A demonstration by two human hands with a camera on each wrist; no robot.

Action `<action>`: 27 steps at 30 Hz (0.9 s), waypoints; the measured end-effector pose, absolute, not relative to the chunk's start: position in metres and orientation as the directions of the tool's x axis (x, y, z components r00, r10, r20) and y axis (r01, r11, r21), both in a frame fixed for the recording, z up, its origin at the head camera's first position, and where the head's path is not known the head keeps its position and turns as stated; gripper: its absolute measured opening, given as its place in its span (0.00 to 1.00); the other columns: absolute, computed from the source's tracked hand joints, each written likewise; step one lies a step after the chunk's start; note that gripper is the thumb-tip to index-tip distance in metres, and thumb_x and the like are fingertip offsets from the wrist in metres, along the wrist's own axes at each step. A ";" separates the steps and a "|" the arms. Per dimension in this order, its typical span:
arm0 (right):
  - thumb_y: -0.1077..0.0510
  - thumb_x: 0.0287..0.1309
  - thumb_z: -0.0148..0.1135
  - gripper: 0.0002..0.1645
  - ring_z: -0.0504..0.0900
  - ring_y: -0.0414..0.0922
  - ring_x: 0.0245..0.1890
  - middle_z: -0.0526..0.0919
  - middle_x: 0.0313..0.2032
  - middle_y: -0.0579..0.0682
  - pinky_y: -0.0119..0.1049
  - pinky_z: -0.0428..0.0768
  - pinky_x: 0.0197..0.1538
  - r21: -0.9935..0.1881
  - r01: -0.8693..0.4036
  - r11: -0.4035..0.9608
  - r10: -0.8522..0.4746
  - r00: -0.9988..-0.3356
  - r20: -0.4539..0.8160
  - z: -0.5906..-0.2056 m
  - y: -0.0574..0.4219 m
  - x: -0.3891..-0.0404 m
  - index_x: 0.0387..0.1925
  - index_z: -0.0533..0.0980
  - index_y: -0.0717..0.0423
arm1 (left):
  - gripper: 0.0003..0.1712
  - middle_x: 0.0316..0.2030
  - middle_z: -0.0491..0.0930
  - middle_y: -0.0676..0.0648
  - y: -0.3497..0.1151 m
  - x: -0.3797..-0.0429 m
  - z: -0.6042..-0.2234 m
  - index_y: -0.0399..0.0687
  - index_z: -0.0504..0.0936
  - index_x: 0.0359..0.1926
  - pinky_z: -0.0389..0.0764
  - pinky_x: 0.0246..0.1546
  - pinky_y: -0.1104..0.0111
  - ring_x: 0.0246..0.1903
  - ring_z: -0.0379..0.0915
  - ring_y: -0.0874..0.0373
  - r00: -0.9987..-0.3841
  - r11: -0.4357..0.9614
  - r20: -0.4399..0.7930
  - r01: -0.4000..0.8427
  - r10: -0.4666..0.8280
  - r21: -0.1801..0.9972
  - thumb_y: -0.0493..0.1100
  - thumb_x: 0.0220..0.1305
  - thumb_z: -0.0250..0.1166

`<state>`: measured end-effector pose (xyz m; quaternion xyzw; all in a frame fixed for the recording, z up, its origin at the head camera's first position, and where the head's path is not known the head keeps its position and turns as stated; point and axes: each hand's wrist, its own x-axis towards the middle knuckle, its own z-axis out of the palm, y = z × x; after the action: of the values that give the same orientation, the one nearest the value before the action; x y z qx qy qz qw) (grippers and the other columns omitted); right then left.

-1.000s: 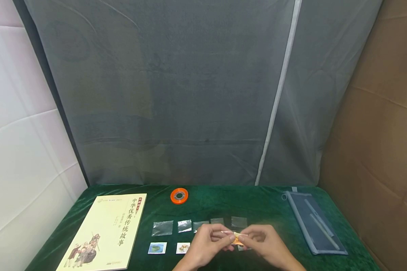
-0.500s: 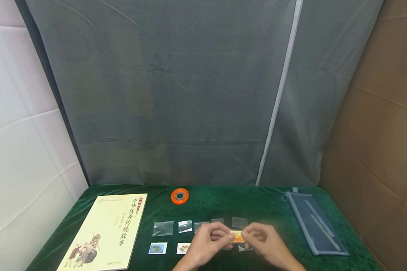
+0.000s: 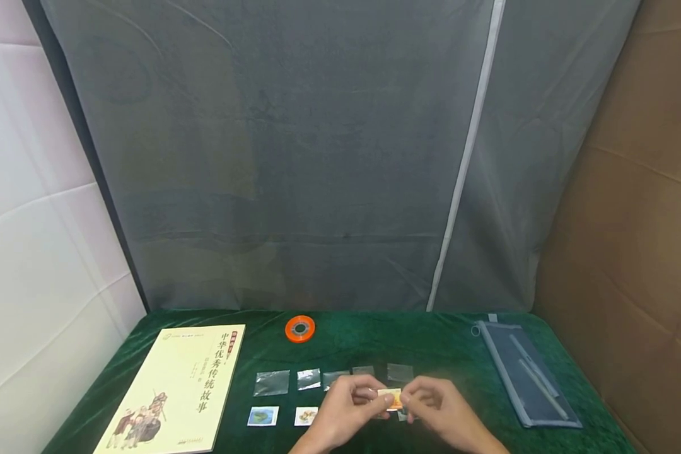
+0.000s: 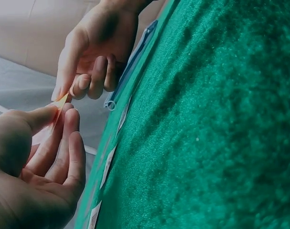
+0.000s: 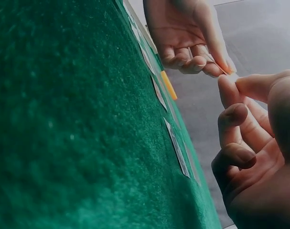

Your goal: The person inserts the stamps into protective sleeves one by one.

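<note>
A cream-covered storybook (image 3: 173,388) with Chinese lettering lies well to the left of the left hand, as it did a second ago. Nearer that hand, on its left, is a blue-and-green stamp (image 3: 263,416); just beside its wrist sits a white-bordered stamp (image 3: 305,416) with a small multicoloured picture. A row of clear plastic sleeves (image 3: 272,383) begins to the left of the left hand and runs on just beyond both hands. Farther out, beyond the left hand, is an orange tape roll (image 3: 300,320). These all lie where they did.

The left hand (image 3: 349,403) pinches a yellow-orange stamp (image 3: 396,397) between thumb and fingers, its other fingers curved loosely. A second ago the stamp was tilted with a clear strip showing above it; now its picture faces up, and over the last half second it has shifted slightly toward the left hand. It is held between the two hands, off the cloth, the left thumb over its left part.

The right hand (image 3: 439,407) pinches at the stamp's right edge, thumb against forefinger; whether it grips paper or clear film cannot be told. Well to its right lies a blue-grey mesh zip pouch (image 3: 524,372), unmoved.
</note>
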<state>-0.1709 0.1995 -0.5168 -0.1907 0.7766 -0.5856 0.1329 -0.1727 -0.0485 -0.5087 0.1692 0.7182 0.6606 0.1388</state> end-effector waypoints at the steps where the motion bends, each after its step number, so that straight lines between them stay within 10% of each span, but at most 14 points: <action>1: 0.54 0.81 0.60 0.11 0.74 0.32 0.18 0.89 0.29 0.45 0.29 0.77 0.23 -0.959 -0.144 0.243 -0.457 -0.889 0.018 -0.517 0.199 -0.171 0.46 0.84 0.55 | 0.07 0.38 0.94 0.43 -0.048 -0.172 -0.509 0.44 0.90 0.44 0.92 0.38 0.62 0.34 0.92 0.55 -0.903 0.070 0.032 0.068 0.428 0.995 0.42 0.71 0.74; 27: 0.53 0.84 0.56 0.13 0.74 0.31 0.18 0.84 0.27 0.39 0.31 0.80 0.26 -0.950 -0.164 0.266 -0.492 -0.870 0.013 -0.515 0.198 -0.169 0.49 0.85 0.52 | 0.08 0.34 0.94 0.48 -0.047 -0.168 -0.507 0.50 0.93 0.42 0.89 0.35 0.70 0.33 0.93 0.53 -0.903 0.097 0.070 0.122 0.424 0.988 0.48 0.71 0.75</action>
<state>-0.1690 0.1978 -0.5151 -0.2097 0.7823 -0.5685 0.1444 -0.1681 -0.0468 -0.5071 0.1865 0.7312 0.6456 0.1171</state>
